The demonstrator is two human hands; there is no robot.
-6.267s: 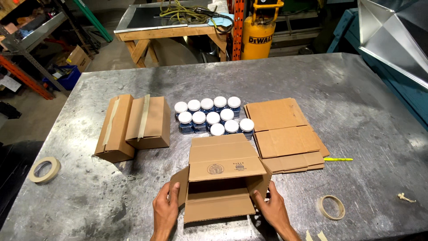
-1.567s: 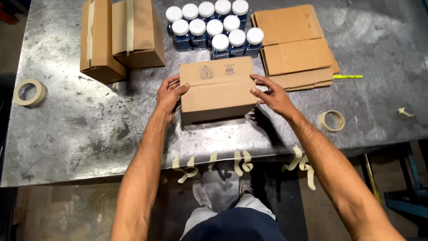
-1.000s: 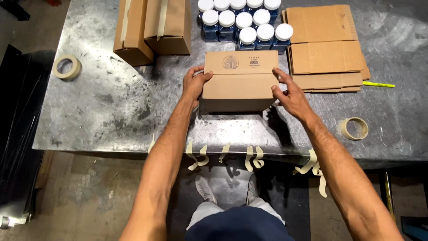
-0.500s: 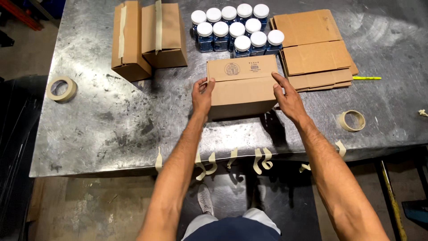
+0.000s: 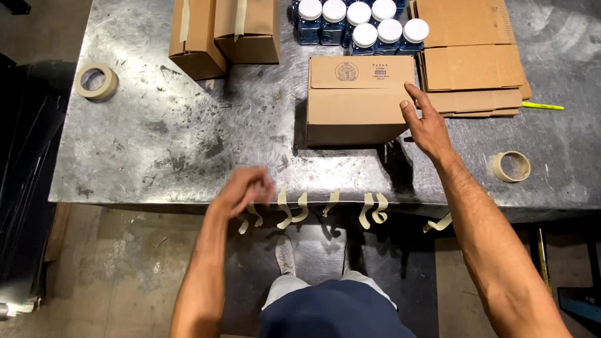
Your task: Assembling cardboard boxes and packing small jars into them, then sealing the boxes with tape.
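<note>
A small cardboard box point(image 5: 354, 100) with its flaps folded down sits near the front of the metal table point(image 5: 175, 144). My right hand point(image 5: 426, 122) rests flat against the box's right side, fingers spread. At the table's front edge my left hand point(image 5: 243, 189) pinches a strip of masking tape point(image 5: 253, 213), one of several strips point(image 5: 332, 206) hanging from that edge.
Two taped boxes point(image 5: 222, 31) stand at the back left. Blue jars with white lids point(image 5: 363, 22) are behind the box. Flat cardboard sheets point(image 5: 469, 56) lie at the right, with a yellow pen point(image 5: 543, 106). Tape rolls lie at left point(image 5: 96, 81) and right point(image 5: 511, 166).
My left hand has left the box and dropped to the tape strips at the table's edge. My right hand stays on the box. The view has shifted slightly.
</note>
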